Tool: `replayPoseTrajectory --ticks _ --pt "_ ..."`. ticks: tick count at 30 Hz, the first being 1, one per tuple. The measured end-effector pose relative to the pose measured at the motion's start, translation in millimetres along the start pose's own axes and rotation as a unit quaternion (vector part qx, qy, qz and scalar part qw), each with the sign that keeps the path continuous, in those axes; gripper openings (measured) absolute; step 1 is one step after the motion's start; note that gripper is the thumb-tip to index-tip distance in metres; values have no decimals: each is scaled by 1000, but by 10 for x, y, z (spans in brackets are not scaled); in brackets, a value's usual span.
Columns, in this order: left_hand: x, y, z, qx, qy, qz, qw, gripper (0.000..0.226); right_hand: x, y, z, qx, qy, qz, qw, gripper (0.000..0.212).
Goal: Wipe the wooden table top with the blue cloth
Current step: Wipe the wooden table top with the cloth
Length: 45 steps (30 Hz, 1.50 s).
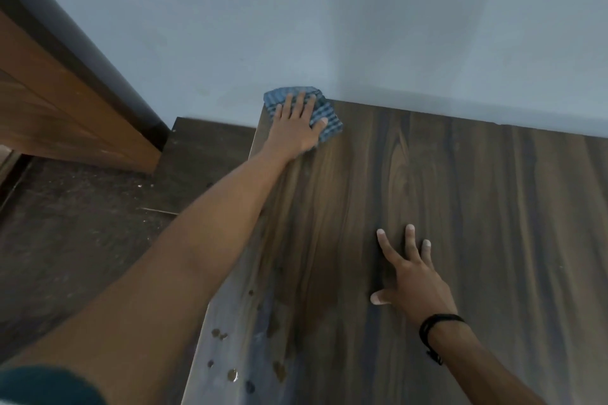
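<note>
Checked woven cloth (324, 115); matt wood-grain table top (444, 207).

No readable text, labels, brands or numbers anywhere.

The blue cloth (272, 101) is a checked, waffle-textured rag, bunched into a rough pad. It lies at the bench's (460, 207) far left corner, toward 11 o'clock on the top, close against the wall. Its left part pokes past the bench's side edge. The left hand (296, 128) presses on it with straight, spread fingers. The bench top is dark brown wood grain with black streaks running front to back. Near its left edge, toward 7 o'clock, sit scattered water drops (232, 375) beside a darker damp patch (312, 306).
</note>
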State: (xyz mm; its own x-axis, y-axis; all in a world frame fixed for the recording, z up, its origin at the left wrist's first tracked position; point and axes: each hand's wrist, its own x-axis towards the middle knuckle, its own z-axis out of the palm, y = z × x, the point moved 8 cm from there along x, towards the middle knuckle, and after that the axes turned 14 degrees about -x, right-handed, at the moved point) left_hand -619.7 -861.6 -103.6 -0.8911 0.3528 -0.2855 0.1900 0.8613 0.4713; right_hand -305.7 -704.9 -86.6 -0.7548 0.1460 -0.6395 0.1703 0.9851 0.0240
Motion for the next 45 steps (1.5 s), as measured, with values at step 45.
replayPoseTrajectory --ticks 45 --pt "-1462 -94 588 2 -8 52 999 73 16 -18 0 -9 3 14 1000 120"
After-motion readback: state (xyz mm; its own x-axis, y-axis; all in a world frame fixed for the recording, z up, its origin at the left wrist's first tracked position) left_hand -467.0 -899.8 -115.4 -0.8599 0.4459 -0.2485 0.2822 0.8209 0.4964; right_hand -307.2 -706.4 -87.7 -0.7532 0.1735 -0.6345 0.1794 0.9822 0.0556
